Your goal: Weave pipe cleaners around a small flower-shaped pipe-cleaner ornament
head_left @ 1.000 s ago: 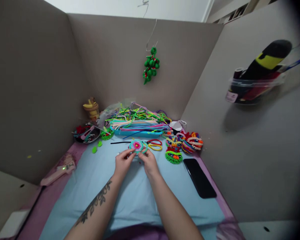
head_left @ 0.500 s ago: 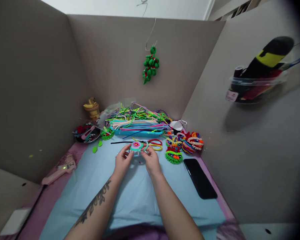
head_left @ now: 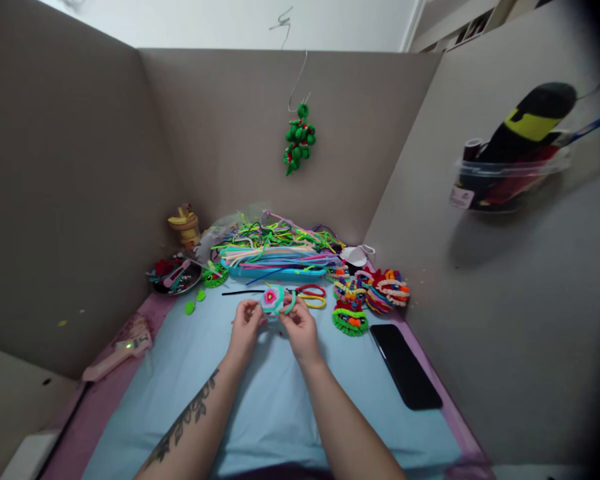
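Note:
Between my hands is a small round pipe-cleaner piece (head_left: 272,300), teal outside, with pink and white rings and a bright pink centre. A teal pipe-cleaner end curls out on its right side. My left hand (head_left: 247,321) pinches the piece at its lower left edge. The fingers of my right hand (head_left: 300,325) close on its right side, near the curled end. Just behind lie scissors (head_left: 314,303) with red and yellow handles, and a black pipe cleaner (head_left: 240,292) to the left.
Behind the hands stands a blue tray (head_left: 275,273) of pipe cleaners. Finished colourful pieces (head_left: 351,320) and a black phone (head_left: 405,367) are on the right. To the left lie a pink glue gun (head_left: 123,353) and a dark bowl (head_left: 177,283). A green ornament (head_left: 299,143) hangs at the back.
The round piece has turned, its flower face now tilting further left. My left fingers have shifted to its lower left edge. The whole view has dropped slightly in the picture.

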Action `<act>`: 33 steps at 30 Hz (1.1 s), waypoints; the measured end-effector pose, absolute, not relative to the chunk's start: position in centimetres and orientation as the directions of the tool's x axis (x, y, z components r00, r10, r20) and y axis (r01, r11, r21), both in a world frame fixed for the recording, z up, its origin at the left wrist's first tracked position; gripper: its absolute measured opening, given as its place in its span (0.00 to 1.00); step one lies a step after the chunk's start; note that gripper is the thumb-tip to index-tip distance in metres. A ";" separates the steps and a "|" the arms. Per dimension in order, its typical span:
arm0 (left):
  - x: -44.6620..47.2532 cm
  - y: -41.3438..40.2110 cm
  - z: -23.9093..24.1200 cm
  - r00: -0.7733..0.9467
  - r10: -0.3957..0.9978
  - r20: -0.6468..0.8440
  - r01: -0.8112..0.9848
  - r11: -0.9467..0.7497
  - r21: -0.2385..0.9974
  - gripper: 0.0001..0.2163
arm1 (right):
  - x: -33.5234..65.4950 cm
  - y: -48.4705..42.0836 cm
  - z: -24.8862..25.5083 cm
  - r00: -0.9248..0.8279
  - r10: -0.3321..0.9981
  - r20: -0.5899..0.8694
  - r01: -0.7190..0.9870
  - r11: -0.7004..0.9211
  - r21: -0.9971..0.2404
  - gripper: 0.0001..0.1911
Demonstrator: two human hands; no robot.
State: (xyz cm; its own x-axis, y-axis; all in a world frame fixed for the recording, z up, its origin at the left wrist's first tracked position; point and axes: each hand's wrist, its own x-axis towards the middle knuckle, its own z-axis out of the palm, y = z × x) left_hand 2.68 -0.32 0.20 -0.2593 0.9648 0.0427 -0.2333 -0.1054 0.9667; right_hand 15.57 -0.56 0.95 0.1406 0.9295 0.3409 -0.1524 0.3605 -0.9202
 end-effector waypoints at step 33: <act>2.2 -0.9 1.1 0.049 0.998 -0.043 -0.396 0.059 0.916 0.26 | 16.1 0.0 -0.1 0.160 0.954 0.254 -0.203 0.283 -0.937 0.10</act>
State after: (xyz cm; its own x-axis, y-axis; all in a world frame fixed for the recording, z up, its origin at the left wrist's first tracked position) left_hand 2.22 -0.88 1.13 0.0489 0.9979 -0.0428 -0.3958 0.0587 0.9164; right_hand 16.10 0.03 -0.07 0.1600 0.9539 0.2538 -0.2030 0.2834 -0.9373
